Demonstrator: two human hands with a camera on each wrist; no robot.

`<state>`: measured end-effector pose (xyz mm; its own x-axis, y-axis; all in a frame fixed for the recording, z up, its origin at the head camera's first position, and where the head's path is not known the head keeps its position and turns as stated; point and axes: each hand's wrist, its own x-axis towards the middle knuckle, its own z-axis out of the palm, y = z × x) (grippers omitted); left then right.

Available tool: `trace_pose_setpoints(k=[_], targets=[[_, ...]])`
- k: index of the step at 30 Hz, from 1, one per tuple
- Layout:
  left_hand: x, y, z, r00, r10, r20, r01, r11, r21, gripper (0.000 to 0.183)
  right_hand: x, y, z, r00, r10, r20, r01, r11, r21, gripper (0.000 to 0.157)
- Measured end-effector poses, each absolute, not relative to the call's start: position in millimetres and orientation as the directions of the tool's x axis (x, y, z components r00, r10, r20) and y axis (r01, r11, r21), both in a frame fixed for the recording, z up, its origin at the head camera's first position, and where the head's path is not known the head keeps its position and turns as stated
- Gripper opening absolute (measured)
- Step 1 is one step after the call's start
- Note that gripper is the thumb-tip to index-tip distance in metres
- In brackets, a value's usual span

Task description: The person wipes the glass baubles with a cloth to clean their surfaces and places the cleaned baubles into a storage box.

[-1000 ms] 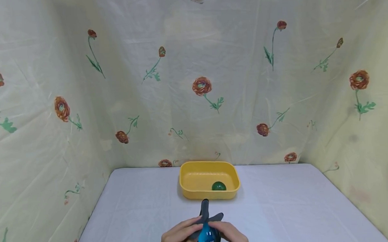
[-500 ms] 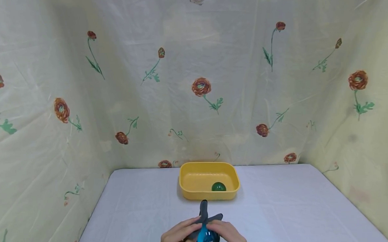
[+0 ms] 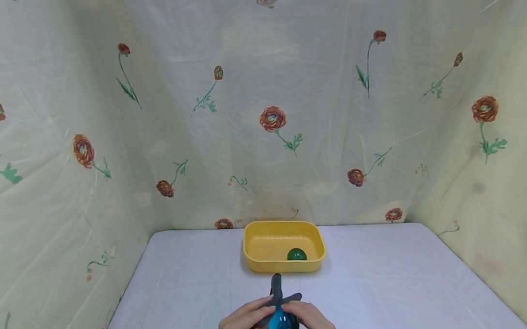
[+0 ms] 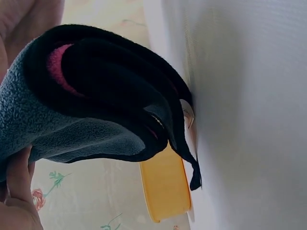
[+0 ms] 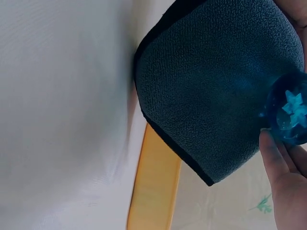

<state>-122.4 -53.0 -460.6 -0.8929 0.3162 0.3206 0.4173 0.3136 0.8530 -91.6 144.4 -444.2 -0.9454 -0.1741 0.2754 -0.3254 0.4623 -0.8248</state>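
My left hand (image 3: pixel 245 321) grips a folded grey cloth (image 3: pixel 275 291) with black edging, which hangs in loose folds close over the white table. A pink patch shows inside the folds in the left wrist view. With its fingers bent over the top, my right hand (image 3: pixel 311 318) holds a shiny clear blue ball (image 3: pixel 284 325) against the cloth. Pale star shapes show inside this ball (image 5: pixel 293 109) in the right wrist view. Beyond the hands, a green ball (image 3: pixel 296 254) lies in a yellow tray (image 3: pixel 285 266), near its front right. Both palms are largely hidden.
The table (image 3: pixel 394 276) has a white cover. The yellow tray stands at its back middle, just ahead of the hands. Flower-patterned curtains (image 3: pixel 193 142) enclose the back and both sides.
Everything sits slightly lower in the head view than a second ago. The right fingers have shifted a little over the blue ball; the green ball and tray stay put.
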Motion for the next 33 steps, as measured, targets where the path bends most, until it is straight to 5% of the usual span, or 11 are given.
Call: trace_pose_setpoints(k=[10,18,25,33], targets=[[-124,-53,-474,-0.734,0.366,0.572,0.674,0.288,0.680,0.034,-93,147,-443,-0.961,-0.206,0.186,-0.249,0.348,-0.904,0.056],[-125,-52,-478,-0.640,0.384,0.666,0.768,0.285,0.574,0.032,-98,147,-444,-0.986,-0.164,0.040,-0.093,0.331,-0.939,0.057],[-125,-54,-483,-0.468,0.395,0.791,0.884,0.220,0.413,0.045,-101,149,-450,-0.986,-0.163,-0.022,-0.028,0.302,-0.953,0.058],[-125,-54,-482,-0.400,0.411,0.819,0.915,0.237,0.327,0.046,-101,148,-452,-0.994,-0.106,-0.018,-0.019,0.336,-0.942,0.052]])
